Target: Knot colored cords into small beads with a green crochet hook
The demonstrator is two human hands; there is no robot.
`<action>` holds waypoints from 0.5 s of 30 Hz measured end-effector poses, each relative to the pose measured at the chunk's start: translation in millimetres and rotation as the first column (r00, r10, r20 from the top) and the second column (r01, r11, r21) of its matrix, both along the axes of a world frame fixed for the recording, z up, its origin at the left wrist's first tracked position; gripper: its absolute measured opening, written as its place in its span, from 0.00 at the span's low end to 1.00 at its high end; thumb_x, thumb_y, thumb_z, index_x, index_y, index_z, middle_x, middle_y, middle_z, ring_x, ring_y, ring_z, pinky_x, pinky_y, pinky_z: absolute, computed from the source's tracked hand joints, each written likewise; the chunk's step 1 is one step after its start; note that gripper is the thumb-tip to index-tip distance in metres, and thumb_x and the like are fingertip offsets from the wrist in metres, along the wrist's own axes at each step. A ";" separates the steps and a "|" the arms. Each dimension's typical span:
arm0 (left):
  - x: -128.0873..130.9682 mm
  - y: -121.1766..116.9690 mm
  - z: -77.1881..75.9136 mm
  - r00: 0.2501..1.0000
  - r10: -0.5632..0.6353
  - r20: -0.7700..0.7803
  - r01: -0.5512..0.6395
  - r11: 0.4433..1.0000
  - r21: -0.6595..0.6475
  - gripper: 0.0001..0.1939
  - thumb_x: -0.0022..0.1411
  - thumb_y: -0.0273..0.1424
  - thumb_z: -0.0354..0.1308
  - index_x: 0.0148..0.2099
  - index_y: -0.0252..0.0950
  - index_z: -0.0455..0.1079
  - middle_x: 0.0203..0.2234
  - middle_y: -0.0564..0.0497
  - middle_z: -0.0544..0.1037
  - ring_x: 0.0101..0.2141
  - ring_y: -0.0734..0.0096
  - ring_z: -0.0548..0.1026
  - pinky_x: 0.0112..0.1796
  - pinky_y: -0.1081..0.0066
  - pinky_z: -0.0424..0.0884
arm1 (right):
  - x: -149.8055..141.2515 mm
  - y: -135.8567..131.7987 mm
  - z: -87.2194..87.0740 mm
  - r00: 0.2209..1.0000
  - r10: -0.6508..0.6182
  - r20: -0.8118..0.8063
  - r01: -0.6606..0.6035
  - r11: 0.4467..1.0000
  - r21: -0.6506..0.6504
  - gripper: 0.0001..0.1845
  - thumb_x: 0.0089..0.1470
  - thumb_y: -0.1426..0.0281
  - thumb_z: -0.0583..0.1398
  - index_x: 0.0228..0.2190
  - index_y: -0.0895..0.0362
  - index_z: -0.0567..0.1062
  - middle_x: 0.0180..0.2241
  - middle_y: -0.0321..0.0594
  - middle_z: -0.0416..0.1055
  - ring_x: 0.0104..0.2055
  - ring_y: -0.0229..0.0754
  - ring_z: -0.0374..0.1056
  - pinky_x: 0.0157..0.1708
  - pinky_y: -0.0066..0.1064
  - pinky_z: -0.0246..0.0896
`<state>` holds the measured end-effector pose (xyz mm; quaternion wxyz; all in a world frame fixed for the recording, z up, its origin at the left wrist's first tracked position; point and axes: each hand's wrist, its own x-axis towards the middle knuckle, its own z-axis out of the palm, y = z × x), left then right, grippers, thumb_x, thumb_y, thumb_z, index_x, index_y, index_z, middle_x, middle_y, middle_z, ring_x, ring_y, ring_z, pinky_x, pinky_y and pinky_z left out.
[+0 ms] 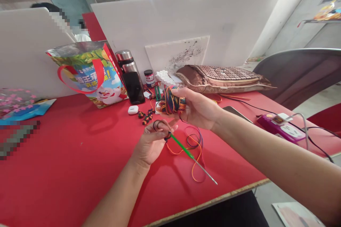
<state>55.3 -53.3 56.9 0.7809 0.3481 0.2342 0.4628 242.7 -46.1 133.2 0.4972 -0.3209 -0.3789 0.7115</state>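
Observation:
My right hand (198,106) is wrapped round a multicoloured ball of yarn (172,101), raised above the table. Just below it and to the left, my left hand (153,138) pinches a green-handled crochet hook (183,145), whose bare metal shaft points down to the right. A small dark bit of crochet work at my left fingertips is mostly hidden. Loose strands of orange, pink and dark yarn (201,149) loop on the red table under both hands. A braided multicoloured piece (147,116) lies behind my left hand.
A white earphone case (133,110), a phone (134,88) leaning on a steel flask (127,60) and a printed bag (90,74) stand at the back left. A brown cushion (223,78) lies behind. To the right are a purple power strip (282,127) and cables.

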 end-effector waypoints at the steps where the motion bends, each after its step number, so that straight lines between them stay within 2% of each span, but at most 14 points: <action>1: 3.0 -3.0 0.7 0.999 -0.032 -0.010 0.033 0.999 0.024 0.09 0.46 0.22 0.78 0.26 0.37 0.81 0.28 0.51 0.82 0.43 0.52 0.86 0.65 0.45 0.66 | -3.9 1.4 -3.0 1.000 -0.017 -0.022 0.017 1.000 -0.014 0.07 0.59 0.65 0.69 0.36 0.54 0.79 0.33 0.38 0.80 0.37 0.42 0.79 0.45 0.34 0.80; 4: 7.8 -9.3 2.2 0.989 -0.147 -0.019 0.147 0.987 0.070 0.09 0.48 0.26 0.79 0.26 0.37 0.82 0.24 0.49 0.79 0.42 0.51 0.85 0.61 0.48 0.70 | -9.4 6.3 -12.9 0.997 -0.051 -0.052 0.050 0.998 -0.023 0.11 0.53 0.69 0.73 0.37 0.54 0.78 0.33 0.35 0.79 0.37 0.41 0.79 0.49 0.39 0.81; 6: 8.1 -11.0 1.8 0.974 -0.224 -0.020 0.225 0.973 0.057 0.08 0.49 0.28 0.80 0.27 0.36 0.83 0.23 0.48 0.80 0.39 0.52 0.85 0.54 0.52 0.74 | -8.9 10.6 -20.0 0.999 -0.045 -0.012 0.045 0.999 -0.023 0.16 0.51 0.69 0.75 0.40 0.53 0.79 0.34 0.35 0.80 0.36 0.41 0.79 0.45 0.39 0.82; 8: 6.7 -10.8 0.8 0.967 -0.255 -0.006 0.255 0.967 0.029 0.08 0.49 0.27 0.80 0.28 0.36 0.83 0.24 0.48 0.80 0.34 0.57 0.84 0.44 0.60 0.77 | -5.4 15.5 -27.7 0.997 -0.057 0.060 0.059 0.998 -0.031 0.19 0.50 0.66 0.77 0.41 0.53 0.79 0.33 0.35 0.80 0.34 0.41 0.78 0.37 0.36 0.81; 10: 3.7 -8.3 0.6 0.975 -0.222 0.031 0.222 0.975 0.017 0.08 0.47 0.25 0.79 0.28 0.35 0.83 0.24 0.50 0.79 0.31 0.64 0.83 0.36 0.68 0.75 | 1.7 20.2 -35.5 0.986 -0.102 0.129 0.109 0.993 -0.043 0.19 0.50 0.63 0.78 0.38 0.54 0.78 0.31 0.35 0.80 0.32 0.40 0.78 0.30 0.30 0.78; 13: -5.4 1.1 3.0 0.990 -0.108 0.093 0.109 0.994 -0.004 0.09 0.46 0.20 0.77 0.27 0.35 0.82 0.24 0.52 0.77 0.31 0.68 0.82 0.31 0.74 0.75 | 18.7 23.4 -45.6 0.972 -0.110 0.207 0.130 0.988 -0.084 0.17 0.54 0.62 0.77 0.36 0.55 0.77 0.30 0.36 0.80 0.29 0.39 0.78 0.21 0.24 0.72; 15: -13.8 10.3 5.6 0.995 0.047 0.092 -0.039 0.995 -0.090 0.11 0.46 0.15 0.73 0.28 0.36 0.81 0.25 0.52 0.79 0.31 0.68 0.83 0.30 0.75 0.76 | 31.9 21.9 -50.4 0.979 -0.059 0.198 0.086 0.987 -0.134 0.15 0.55 0.63 0.76 0.35 0.56 0.77 0.30 0.38 0.80 0.29 0.41 0.80 0.21 0.25 0.75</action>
